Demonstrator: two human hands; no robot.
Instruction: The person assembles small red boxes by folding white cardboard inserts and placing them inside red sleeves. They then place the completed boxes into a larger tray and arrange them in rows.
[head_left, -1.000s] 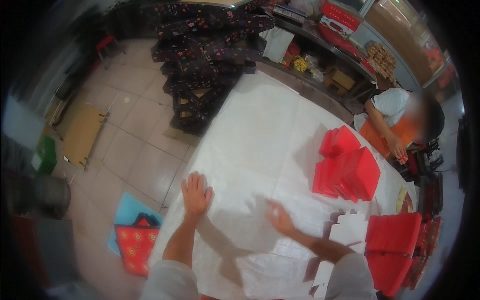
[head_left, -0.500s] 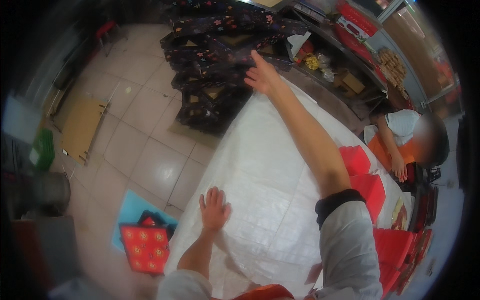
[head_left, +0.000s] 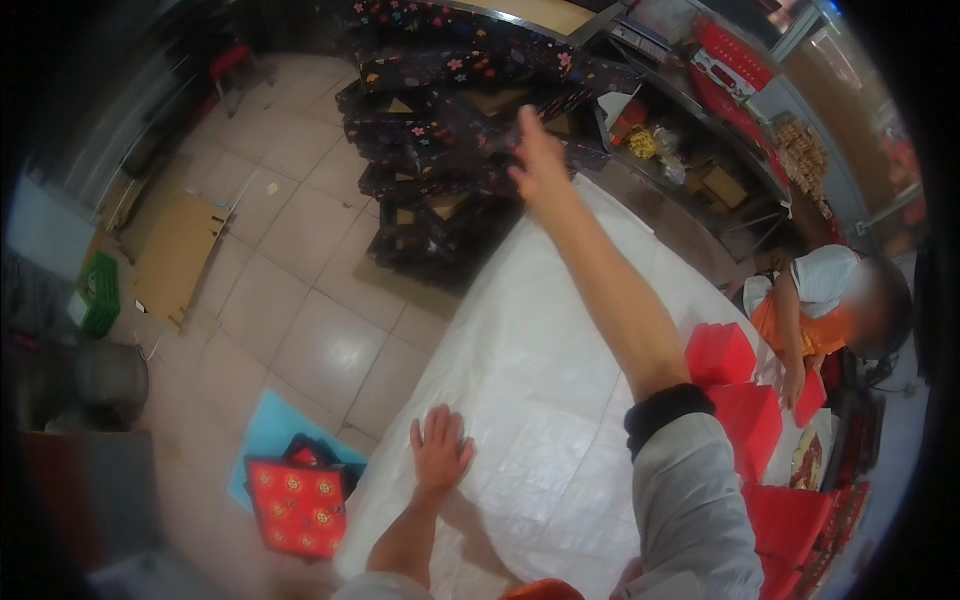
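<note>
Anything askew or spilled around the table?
The stack of dark floral boxes near the right hand looks askew: pieces cross at different angles, ends jutting unevenly. Possibly deliberate stacking. No spill visible.

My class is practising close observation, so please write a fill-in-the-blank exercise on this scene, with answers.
1. The bare left hand rests on a wrinkled, table-covering sheet coloured ____.
2. The outstretched bare right hand is nearest the stacked dark boxes printed with small ____.
3. The co-worker at right wears a pale top and a bright garment coloured ____.
4. The small red stool stands on a pinkish floor made of ____.

Answers: white; flowers; orange; tiles.
</note>
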